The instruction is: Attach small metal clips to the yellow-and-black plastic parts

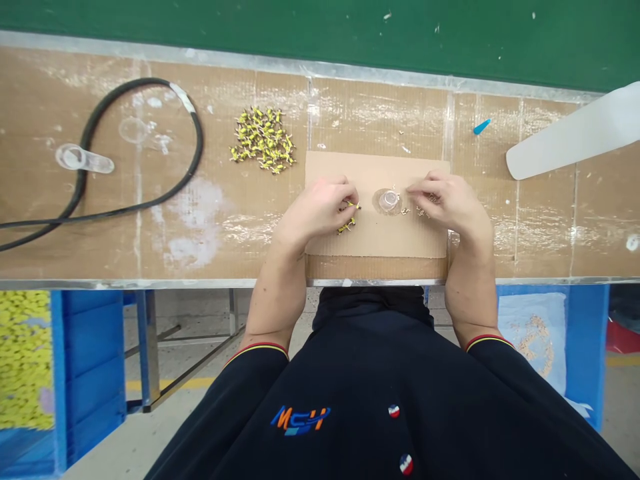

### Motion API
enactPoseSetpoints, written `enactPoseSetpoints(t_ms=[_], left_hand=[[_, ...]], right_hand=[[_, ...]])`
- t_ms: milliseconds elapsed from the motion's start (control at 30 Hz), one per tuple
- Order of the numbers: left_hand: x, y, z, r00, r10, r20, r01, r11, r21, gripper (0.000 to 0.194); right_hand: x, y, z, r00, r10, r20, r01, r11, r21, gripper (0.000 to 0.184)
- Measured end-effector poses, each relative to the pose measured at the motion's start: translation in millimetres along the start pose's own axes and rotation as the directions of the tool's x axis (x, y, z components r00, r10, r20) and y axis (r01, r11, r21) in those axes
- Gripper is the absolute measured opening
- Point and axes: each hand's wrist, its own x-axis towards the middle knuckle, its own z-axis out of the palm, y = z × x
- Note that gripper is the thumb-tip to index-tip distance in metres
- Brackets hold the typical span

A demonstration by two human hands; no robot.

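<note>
My left hand [327, 205] is closed in a pinch over the left part of a cardboard sheet [375, 237]. A small yellow-and-black piece [354, 205] shows at its fingertips, and more such pieces [346, 227] lie just below. My right hand [445, 200] is pinched shut above the sheet's right part; whatever its fingertips hold is too small to make out. Tiny pale pieces [423, 212] lie under and beside it. Between the hands a small clear round cup [389, 200] stands on the sheet.
Beyond my left hand lies a pile of yellow-and-black pieces [264, 140]. A black cable [200, 140] loops at the left beside a clear plastic piece [95, 162]. At the right are a blue cap-like piece [481, 127] and a white arm-like object [570, 137]. Blue bins [90, 373] flank me below.
</note>
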Motion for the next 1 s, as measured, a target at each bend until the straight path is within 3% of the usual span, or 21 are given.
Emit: enactPoseSetpoints(t_ms=[133, 367, 567, 833, 1000], left_hand=[[-0.6, 0.1, 0.3, 1.0, -0.02, 0.001, 0.02, 0.999, -0.029, 0.022], [-1.8, -0.4, -1.1, 0.999, -0.043, -0.004, 0.043, 0.999, -0.027, 0.025], [-0.4, 2.8, -2.3, 0.998, -0.058, -0.039, 0.056, 0.998, -0.029, 0.024], [-2.0, 2.5, -5.1, 0.986, -0.079, -0.148, 0.069, 0.995, -0.067, 0.025], [-2.5, -2.3, -6.0, 0.993, -0.093, -0.078, 0.09, 0.995, -0.035, 0.031]], right_hand=[[0.2, 3.5, 0.2, 1.0, 0.015, 0.006, -0.015, 1.0, 0.009, 0.027], [-1.8, 18.8, -7.6, 0.99, 0.077, -0.115, -0.068, 0.995, 0.08, 0.023], [5.7, 12.3, 6.8, 0.992, 0.072, -0.104, -0.072, 0.997, 0.003, 0.024], [6.3, 10.0, 7.1, 0.996, 0.039, -0.078, -0.041, 0.999, -0.032, 0.024], [8.3, 8.2, 9.9, 0.997, 0.068, -0.034, -0.07, 0.996, -0.053, 0.023]])
